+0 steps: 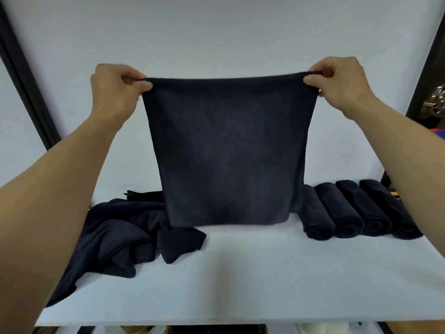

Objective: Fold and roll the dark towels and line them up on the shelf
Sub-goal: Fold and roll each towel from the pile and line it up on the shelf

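A dark navy towel point(228, 150) hangs flat in the air above the white shelf point(252, 280). My left hand point(115, 90) pinches its top left corner and my right hand point(342, 80) pinches its top right corner. The towel's lower edge hovers just over the shelf surface. Several rolled dark towels point(349, 210) lie side by side at the right, partly hidden by my right forearm. A loose heap of unfolded dark towels point(125, 235) sprawls on the left of the shelf, part of it under my left forearm.
A white back wall stands close behind the shelf. Black frame posts point(26, 75) run up at the left and right sides. The shelf's front edge point(216, 321) is near the bottom, with objects on a lower level below it.
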Demonstrator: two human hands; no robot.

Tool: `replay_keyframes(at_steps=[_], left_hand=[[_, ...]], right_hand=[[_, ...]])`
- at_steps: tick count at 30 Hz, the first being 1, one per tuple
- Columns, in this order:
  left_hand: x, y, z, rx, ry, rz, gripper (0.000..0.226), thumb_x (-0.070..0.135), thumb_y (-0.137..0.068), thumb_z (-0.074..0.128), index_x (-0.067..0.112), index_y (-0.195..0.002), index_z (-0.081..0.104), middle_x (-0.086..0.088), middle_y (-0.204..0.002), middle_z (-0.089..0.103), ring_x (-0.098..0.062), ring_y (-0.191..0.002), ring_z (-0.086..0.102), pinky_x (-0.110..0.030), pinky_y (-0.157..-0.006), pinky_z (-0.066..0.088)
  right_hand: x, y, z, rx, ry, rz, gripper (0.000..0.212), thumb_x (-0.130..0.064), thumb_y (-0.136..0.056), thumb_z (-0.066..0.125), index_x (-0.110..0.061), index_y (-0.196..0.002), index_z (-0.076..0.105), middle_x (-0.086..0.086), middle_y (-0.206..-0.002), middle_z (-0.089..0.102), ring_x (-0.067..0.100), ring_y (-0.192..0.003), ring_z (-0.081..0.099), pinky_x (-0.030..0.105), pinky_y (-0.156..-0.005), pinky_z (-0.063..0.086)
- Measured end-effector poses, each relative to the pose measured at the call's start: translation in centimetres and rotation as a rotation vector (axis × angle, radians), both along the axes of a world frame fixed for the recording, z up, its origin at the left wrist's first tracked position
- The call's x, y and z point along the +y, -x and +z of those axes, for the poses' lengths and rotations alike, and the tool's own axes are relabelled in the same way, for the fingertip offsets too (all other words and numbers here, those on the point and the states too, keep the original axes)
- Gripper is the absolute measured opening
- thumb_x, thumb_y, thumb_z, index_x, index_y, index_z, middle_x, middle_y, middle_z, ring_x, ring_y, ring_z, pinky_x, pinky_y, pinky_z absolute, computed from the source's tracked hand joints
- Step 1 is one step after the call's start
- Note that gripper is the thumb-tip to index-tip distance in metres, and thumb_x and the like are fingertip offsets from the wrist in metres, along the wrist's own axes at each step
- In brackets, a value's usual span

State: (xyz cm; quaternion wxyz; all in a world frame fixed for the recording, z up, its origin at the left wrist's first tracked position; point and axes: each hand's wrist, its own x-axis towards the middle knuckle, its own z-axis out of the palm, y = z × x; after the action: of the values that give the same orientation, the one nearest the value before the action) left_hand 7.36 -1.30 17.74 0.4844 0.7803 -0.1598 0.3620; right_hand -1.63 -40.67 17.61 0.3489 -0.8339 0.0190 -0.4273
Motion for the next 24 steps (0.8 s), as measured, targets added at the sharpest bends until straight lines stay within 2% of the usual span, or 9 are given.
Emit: replay_keyframes(at_steps=[3,5,7,9,11,14,18,21,24], left_hand=[[1.3,2.0,0.8,0.003,0.072,-0.060,0.011,0.023,-0.079,0.075,0.027,-0.076,0.065,0.012,-0.076,0.064,-0.007,-0.068,0.061,-0.027,-0.070,0.055],[2.6,4.7,0.5,0.024,0.098,-0.169,0.018,0.019,-0.079,0.075,0.029,-0.073,0.061,0.011,-0.074,0.064,-0.003,-0.069,0.062,-0.024,-0.065,0.051],[4.1,8.4,-0.9,0.067,0.092,-0.295,0.021,0.012,-0.078,0.076,0.026,-0.072,0.061,0.011,-0.070,0.065,-0.004,-0.067,0.061,-0.020,-0.061,0.047],[5.7,12.1,-3.9,0.157,0.010,-0.360,0.021,0.005,-0.077,0.076,0.021,-0.072,0.062,0.010,-0.065,0.067,-0.004,-0.060,0.058,-0.014,-0.057,0.045],[7.2,15.4,-8.7,0.296,-0.111,-0.379,0.017,0.001,-0.077,0.075,0.013,-0.073,0.063,0.007,-0.065,0.068,-0.005,-0.058,0.059,-0.011,-0.059,0.045],[8.9,20.0,-17.0,0.603,-0.256,-0.418,0.017,0.001,-0.075,0.078,0.007,-0.070,0.064,-0.005,-0.073,0.073,-0.014,-0.071,0.070,-0.024,-0.072,0.048],[10.7,23.7,-23.8,0.862,-0.372,-0.465,0.014,-0.002,-0.075,0.078,0.004,-0.070,0.066,-0.015,-0.072,0.072,-0.035,-0.073,0.068,-0.025,-0.066,0.049],[11.8,24.2,-24.2,0.900,-0.409,-0.498,0.014,0.001,-0.075,0.078,0.010,-0.069,0.069,-0.016,-0.074,0.073,-0.037,-0.076,0.069,-0.020,-0.064,0.050],[11.7,22.9,-22.5,0.800,-0.350,-0.483,0.012,0.007,-0.076,0.080,0.015,-0.074,0.072,-0.011,-0.076,0.074,-0.023,-0.072,0.071,-0.017,-0.066,0.051]], right_hand=[[0.6,1.7,0.7,-0.065,-0.033,0.055,0.013,-0.027,-0.085,0.067,-0.021,-0.097,0.069,-0.016,-0.089,0.059,0.012,-0.079,0.058,0.026,-0.073,0.054],[1.1,4.1,0.4,-0.070,-0.085,0.127,0.013,-0.026,-0.086,0.067,-0.022,-0.099,0.068,-0.012,-0.094,0.062,0.006,-0.079,0.060,0.021,-0.068,0.053],[1.7,7.2,-0.8,-0.033,-0.116,0.200,0.009,-0.022,-0.087,0.068,-0.023,-0.096,0.068,-0.012,-0.090,0.066,0.001,-0.079,0.062,0.020,-0.071,0.054],[2.1,10.9,-3.3,0.081,-0.134,0.268,0.007,-0.017,-0.087,0.070,-0.024,-0.090,0.069,-0.013,-0.084,0.069,-0.002,-0.077,0.063,0.017,-0.072,0.054],[2.5,14.6,-7.2,0.286,-0.069,0.300,0.010,-0.016,-0.086,0.072,-0.026,-0.085,0.071,-0.011,-0.078,0.071,-0.003,-0.070,0.061,0.010,-0.067,0.049],[3.8,19.3,-14.3,0.682,0.054,0.371,0.012,-0.017,-0.084,0.075,-0.028,-0.079,0.074,-0.003,-0.076,0.071,0.005,-0.068,0.060,0.014,-0.062,0.046],[5.7,23.3,-21.5,1.091,0.148,0.478,0.010,-0.017,-0.085,0.073,-0.027,-0.081,0.074,0.002,-0.080,0.071,0.008,-0.068,0.058,0.020,-0.064,0.046],[6.0,24.4,-22.4,1.181,0.116,0.514,0.008,-0.021,-0.086,0.071,-0.028,-0.084,0.074,0.003,-0.082,0.072,0.014,-0.071,0.060,0.023,-0.066,0.048],[5.3,23.6,-20.9,1.031,0.043,0.465,0.012,-0.020,-0.090,0.068,-0.031,-0.087,0.074,-0.001,-0.083,0.072,0.004,-0.071,0.062,0.019,-0.063,0.047]])
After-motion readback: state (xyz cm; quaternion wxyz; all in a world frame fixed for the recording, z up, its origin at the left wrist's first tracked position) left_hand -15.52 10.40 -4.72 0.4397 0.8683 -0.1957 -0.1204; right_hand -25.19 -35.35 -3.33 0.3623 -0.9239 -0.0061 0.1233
